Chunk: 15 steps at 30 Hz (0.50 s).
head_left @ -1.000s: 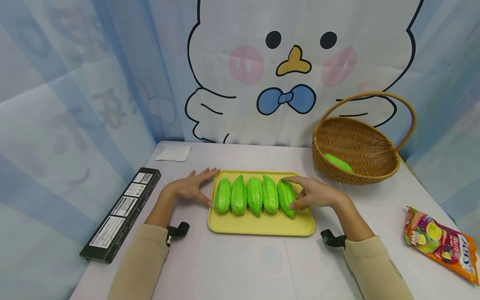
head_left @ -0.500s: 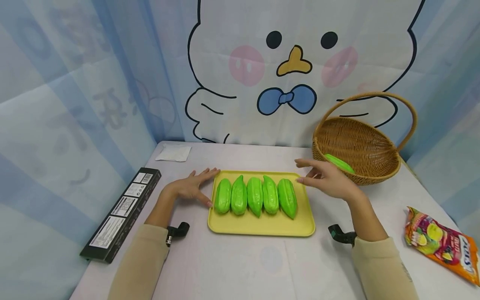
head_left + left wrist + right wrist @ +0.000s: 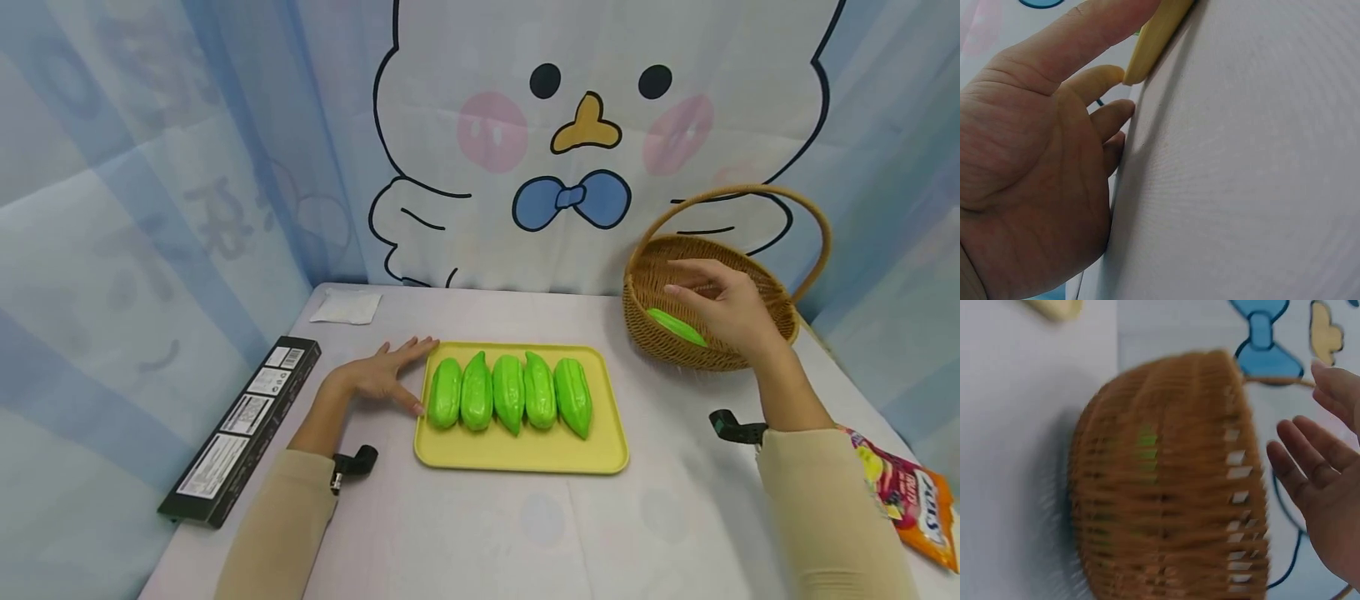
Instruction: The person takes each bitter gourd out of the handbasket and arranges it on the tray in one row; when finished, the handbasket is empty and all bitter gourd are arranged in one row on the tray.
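Observation:
On a yellow tray [image 3: 517,455] lie several glossy green, ridged pieces [image 3: 508,394] shaped like star fruit, side by side in a row. My left hand [image 3: 377,375] has its fingers spread at the tray's left edge, thumb and fingertips right at the rim; the left wrist view shows its palm beside the tray's corner. Over the wicker basket [image 3: 656,346] at the back right hovers my right hand [image 3: 723,307], fingers loosely bent and nothing in them. Inside the basket, one similar green piece [image 3: 677,327] rests below that hand. The right wrist view shows the basket's woven side [image 3: 1172,487].
A long black box [image 3: 243,429] stands along the table's left side. A white packet [image 3: 347,306] lies at the back left. The orange snack bag [image 3: 911,500] at the right is partly covered by my right sleeve. The basket's tall handle [image 3: 821,225] arches above it.
My right hand has left the rightmost green piece and moved empty to the right and up, over the basket. The green pieces and my left hand stay put.

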Available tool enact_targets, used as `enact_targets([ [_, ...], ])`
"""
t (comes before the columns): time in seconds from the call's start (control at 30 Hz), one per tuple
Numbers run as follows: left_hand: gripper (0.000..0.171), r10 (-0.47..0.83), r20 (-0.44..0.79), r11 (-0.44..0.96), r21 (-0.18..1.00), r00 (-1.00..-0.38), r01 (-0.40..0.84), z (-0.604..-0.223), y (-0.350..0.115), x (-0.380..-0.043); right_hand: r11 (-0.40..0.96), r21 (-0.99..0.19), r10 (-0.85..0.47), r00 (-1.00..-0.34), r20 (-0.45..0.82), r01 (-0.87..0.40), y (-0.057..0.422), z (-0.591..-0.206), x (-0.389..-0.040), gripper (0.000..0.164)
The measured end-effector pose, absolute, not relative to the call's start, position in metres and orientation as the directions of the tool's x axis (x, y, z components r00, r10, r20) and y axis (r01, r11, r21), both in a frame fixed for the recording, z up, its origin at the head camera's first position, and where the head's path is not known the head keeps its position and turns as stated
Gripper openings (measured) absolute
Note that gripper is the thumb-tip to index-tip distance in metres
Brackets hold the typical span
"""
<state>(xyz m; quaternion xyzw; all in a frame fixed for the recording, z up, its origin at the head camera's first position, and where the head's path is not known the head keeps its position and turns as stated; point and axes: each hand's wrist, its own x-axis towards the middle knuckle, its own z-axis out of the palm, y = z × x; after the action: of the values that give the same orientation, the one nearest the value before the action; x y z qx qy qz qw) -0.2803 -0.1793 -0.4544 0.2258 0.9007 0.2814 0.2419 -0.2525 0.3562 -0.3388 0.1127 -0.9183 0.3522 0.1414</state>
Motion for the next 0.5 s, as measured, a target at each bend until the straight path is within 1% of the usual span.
enact_targets([
  [0.23,0.13,0.545,-0.309,0.734,0.624,-0.78,0.266,-0.455,-0.179,-0.28,0.739,-0.645,-0.049,-0.971,0.233,-0.193,0.388,-0.348,-0.275,0.059],
  [0.4,0.13,0.54,-0.311,0.738,0.621,-0.782,0.262,-0.455,-0.179,-0.28,0.768,-0.626,-0.025,-0.982,0.188,-0.14,0.398,-0.353,-0.287,0.065],
  [0.5,0.129,0.537,-0.314,0.739,0.622,-0.783,0.258,-0.454,-0.179,-0.28,0.761,-0.642,0.005,-0.987,0.159,-0.1,0.402,-0.359,-0.293,0.069],
])
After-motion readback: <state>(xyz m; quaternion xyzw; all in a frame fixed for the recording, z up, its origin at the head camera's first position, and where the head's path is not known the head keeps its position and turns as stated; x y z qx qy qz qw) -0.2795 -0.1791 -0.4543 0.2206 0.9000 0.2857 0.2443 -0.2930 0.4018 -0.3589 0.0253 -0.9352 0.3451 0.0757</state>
